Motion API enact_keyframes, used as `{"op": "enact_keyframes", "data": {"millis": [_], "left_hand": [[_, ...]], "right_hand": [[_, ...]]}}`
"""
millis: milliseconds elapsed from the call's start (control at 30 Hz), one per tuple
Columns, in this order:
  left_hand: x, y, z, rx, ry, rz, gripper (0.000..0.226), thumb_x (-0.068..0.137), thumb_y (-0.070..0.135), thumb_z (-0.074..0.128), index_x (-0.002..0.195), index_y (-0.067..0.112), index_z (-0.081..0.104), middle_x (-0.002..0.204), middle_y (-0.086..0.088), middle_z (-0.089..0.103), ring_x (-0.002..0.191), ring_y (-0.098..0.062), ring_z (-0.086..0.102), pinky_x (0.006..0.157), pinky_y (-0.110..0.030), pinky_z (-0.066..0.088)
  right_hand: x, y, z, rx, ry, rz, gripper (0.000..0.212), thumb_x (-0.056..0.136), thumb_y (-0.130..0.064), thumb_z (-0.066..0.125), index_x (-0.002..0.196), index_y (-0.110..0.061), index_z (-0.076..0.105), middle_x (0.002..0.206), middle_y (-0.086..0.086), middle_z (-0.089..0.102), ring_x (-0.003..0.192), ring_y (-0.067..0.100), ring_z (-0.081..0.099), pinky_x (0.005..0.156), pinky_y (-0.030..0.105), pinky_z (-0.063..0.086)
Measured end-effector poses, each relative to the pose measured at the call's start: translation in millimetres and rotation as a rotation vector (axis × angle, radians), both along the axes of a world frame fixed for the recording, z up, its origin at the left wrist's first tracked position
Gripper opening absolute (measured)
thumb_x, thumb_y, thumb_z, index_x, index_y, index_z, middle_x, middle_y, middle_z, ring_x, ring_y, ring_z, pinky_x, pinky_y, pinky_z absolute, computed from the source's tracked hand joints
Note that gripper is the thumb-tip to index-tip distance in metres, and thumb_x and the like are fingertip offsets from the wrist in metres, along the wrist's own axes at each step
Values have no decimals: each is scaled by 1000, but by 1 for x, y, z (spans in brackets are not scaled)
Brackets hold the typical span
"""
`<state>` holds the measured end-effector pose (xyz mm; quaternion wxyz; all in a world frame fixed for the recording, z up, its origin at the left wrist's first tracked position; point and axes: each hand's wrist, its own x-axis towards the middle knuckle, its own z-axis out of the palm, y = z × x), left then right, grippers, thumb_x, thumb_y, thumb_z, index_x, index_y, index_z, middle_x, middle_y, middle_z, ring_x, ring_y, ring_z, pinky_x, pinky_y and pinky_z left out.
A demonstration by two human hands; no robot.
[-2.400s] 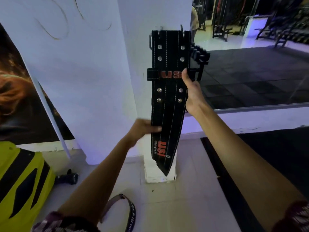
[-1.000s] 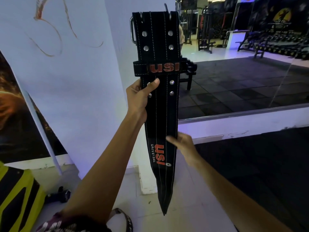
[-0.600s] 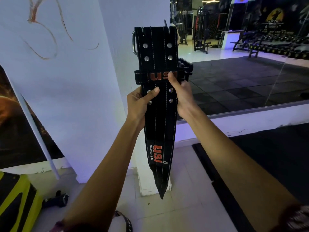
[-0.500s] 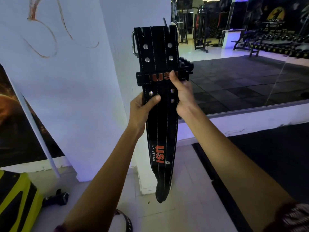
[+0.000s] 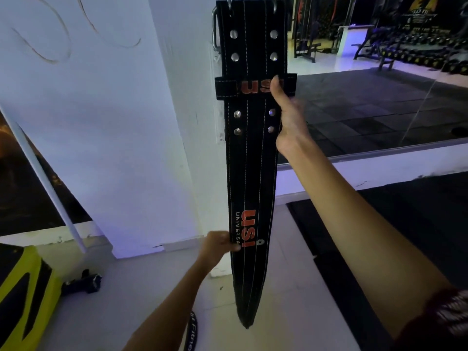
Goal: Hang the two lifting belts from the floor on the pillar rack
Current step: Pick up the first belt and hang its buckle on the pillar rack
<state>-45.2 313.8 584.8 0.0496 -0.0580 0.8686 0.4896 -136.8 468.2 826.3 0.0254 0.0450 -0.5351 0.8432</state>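
A black lifting belt with red USI lettering and silver rivets hangs straight down against the white pillar, its top edge at the frame's upper border near a metal buckle. My right hand grips its right edge at the keeper loop, thumb over the lettering. My left hand pinches the belt's left edge low down, beside the lower logo. A second belt, dark with white lettering, lies on the floor partly hidden by my left forearm. The rack's hooks are hidden behind the belt.
A yellow and black object sits at the lower left, with a small black piece beside it on the pale tiled floor. Behind a low white ledge to the right lie dark gym mats and a dumbbell rack.
My left hand has slid from beside the rivets down to the belt's lower logo. My right hand stays at the keeper loop. The belt now hangs straighter and higher in view.
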Motion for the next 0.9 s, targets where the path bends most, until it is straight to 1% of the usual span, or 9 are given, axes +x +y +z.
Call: {"op": "enact_keyframes", "data": {"millis": [33, 100, 167, 267, 400, 533, 667, 733, 900], "left_hand": [[0, -3, -8, -135, -72, -80, 18, 74, 9, 75, 85, -4, 71, 80, -15, 72, 73, -24, 68, 77, -43, 57], [-6, -1, 12, -146, -35, -125, 21, 77, 16, 73, 92, 2, 71, 89, -11, 73, 76, -16, 70, 69, -21, 56], [-13, 8, 70, 196, 138, -48, 20, 79, 18, 70, 99, 13, 68, 96, -2, 73, 79, -2, 69, 68, -9, 50], [-28, 19, 160, 627, 417, 25, 20, 84, 22, 63, 102, 17, 67, 94, 4, 73, 87, -7, 70, 72, -18, 54], [-39, 27, 217, 712, 584, 117, 14, 83, 9, 67, 96, 5, 69, 84, -3, 74, 79, -19, 71, 66, -29, 57], [-44, 31, 232, 811, 647, 213, 4, 79, 4, 70, 82, 3, 68, 62, 4, 70, 61, -16, 68, 51, -23, 52], [-47, 26, 251, 824, 687, 201, 8, 79, 5, 70, 86, 3, 68, 63, 4, 70, 59, -12, 66, 47, -19, 48], [-47, 26, 252, 819, 680, 188, 10, 80, 6, 70, 89, 3, 69, 70, 1, 72, 67, -16, 68, 52, -22, 51], [-49, 28, 253, 825, 664, 206, 19, 80, 9, 71, 95, -2, 69, 81, -7, 71, 79, -25, 69, 72, -37, 56]], "right_hand": [[0, 2, -1, 17, -10, -2, 25, 79, -40, 67, 67, -23, 54, 66, -7, 45, 53, 6, 38, 44, 22, 27], [1, 5, -4, 35, -16, 14, 24, 80, -41, 66, 68, -23, 54, 66, -8, 45, 52, 5, 38, 44, 21, 27], [-1, 6, -7, 8, 26, 68, 20, 81, -39, 65, 71, -23, 60, 66, -8, 53, 49, 3, 48, 41, 18, 35], [-2, 2, -15, 17, 62, 142, 25, 78, -37, 69, 89, -15, 69, 86, 2, 70, 76, 17, 66, 69, 31, 53], [6, -1, -20, 100, 90, 206, 48, 78, -36, 66, 109, 2, 63, 111, 23, 65, 97, 32, 63, 90, 44, 50], [9, 5, -35, 318, 289, 150, 20, 85, -13, 62, 102, -4, 64, 102, 16, 69, 87, 15, 65, 84, 28, 52], [26, 20, -124, 460, 133, 224, 18, 80, -10, 66, 97, -5, 67, 93, 4, 70, 79, 3, 68, 88, 30, 53], [33, 26, -149, 491, 62, 239, 27, 77, -4, 68, 103, 4, 65, 99, 8, 69, 75, 0, 70, 89, 33, 54], [23, 22, -123, 364, 161, 221, 23, 78, -3, 67, 101, -6, 65, 90, -5, 68, 76, -6, 68, 69, 9, 51]]}}
